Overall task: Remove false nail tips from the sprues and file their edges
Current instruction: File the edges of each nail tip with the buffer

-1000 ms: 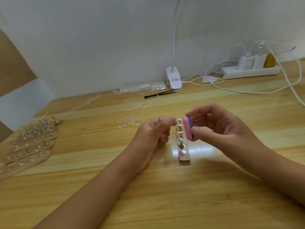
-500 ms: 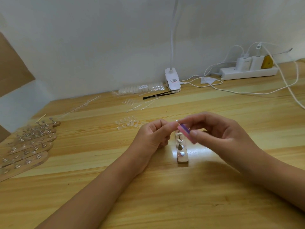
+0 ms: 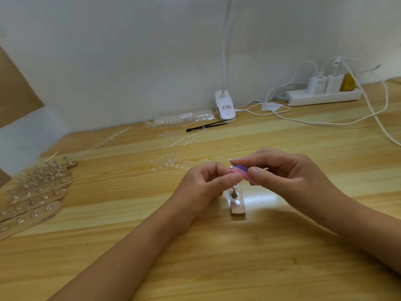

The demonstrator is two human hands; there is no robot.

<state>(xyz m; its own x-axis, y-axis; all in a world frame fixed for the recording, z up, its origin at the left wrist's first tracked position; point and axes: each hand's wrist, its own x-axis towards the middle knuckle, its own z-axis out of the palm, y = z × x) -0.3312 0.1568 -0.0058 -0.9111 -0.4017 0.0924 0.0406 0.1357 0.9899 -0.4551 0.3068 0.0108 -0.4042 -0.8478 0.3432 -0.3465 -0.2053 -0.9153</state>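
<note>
The right hand (image 3: 288,174) grips one pink and purple file block (image 3: 240,171) between its thumb and curled fingers, just above the table (image 3: 217,257). The left hand (image 3: 206,185) has all its fingers curled, with thumb and forefinger pressed together against the block's near end. Whether a nail tip sits in that pinch cannot be told, since the spot is too small and covered.

Directly beneath both hands lies one wooden holder strip (image 3: 237,210), with three metal pegs showing below the fingers. Just beyond the left hand is a small cluster of loose clear nail tips (image 3: 167,163), too crowded to count. Farther back lie a few clear sprues (image 3: 181,141), and one long sprue (image 3: 108,140) lies off to the left.

At the table's left edge is a fanned stack of wooden strips (image 3: 36,196) set with pegs, overlapping too much for an exact count, and one thin wooden stick (image 3: 52,157) lies beside it.

Near the wall are one clear bag of tips (image 3: 184,116), one black tool (image 3: 206,126) and one white clip lamp (image 3: 225,106). To the right, one power strip (image 3: 323,98) carries two white chargers and one yellow plug (image 3: 347,82).
</note>
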